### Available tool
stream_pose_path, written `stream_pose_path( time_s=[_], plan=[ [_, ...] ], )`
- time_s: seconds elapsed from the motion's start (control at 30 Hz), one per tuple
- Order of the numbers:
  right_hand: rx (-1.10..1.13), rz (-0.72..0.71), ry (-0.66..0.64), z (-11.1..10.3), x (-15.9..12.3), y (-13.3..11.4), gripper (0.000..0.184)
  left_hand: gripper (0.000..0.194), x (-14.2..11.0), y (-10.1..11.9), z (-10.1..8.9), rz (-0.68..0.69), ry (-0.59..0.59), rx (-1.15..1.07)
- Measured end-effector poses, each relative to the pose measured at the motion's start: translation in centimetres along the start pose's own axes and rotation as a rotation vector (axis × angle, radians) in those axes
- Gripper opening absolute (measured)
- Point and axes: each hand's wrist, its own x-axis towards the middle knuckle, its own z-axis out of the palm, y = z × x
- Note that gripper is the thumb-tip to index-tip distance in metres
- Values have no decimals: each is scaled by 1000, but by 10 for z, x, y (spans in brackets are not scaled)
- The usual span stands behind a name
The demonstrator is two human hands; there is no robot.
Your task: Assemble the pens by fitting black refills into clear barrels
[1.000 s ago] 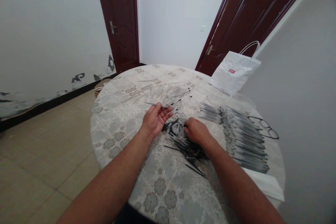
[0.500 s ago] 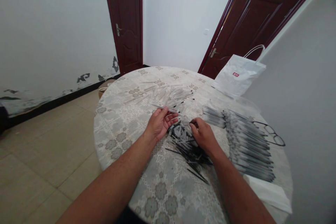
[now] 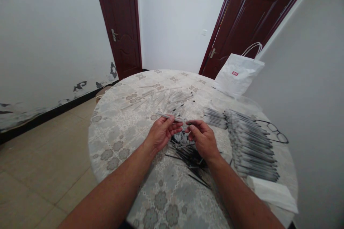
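My left hand (image 3: 161, 134) is closed in a pinch on a slim clear pen barrel (image 3: 164, 115), whose thin tip points left and away. Close by on the right, my right hand (image 3: 204, 139) pinches a small dark piece, perhaps a pen cap (image 3: 189, 124), near the barrel's right end. Whether the two touch cannot be made out. Below both hands lies a loose pile of black sticks (image 3: 189, 157) mixed with small clear and black pieces. Beyond the hands, many clear pen barrels (image 3: 168, 97) are scattered over the patterned tablecloth (image 3: 115, 128).
To the right lie stacked rows of dark-ended pens (image 3: 254, 150) and a smaller row of pens (image 3: 214, 118). Eyeglasses (image 3: 278, 134) rest beside them. A white paper bag (image 3: 239, 75) stands at the back right. Folded white material (image 3: 274, 191) lies near the front right edge.
My right hand has risen from the small-parts pile towards my left hand, with a small dark piece at its fingertips. My left hand keeps hold of the barrel. The view has shifted slightly.
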Motion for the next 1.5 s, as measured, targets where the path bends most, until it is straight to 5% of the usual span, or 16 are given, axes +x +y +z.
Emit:
stream_pose_path(
  time_s=[0.8, 1.33, 1.5],
  plan=[
    [-98, -20, 33, 3, -1, 2, 23, 23, -1, -6, 0, 2, -46, 77],
    [-694, -212, 33, 0, -8, -2, 28, 30, -3, -7, 4, 3, -25, 222],
    [-686, -207, 32, 0, -11, -2, 40, 32, -3, -9, 4, -9, -27, 232]
  ],
)
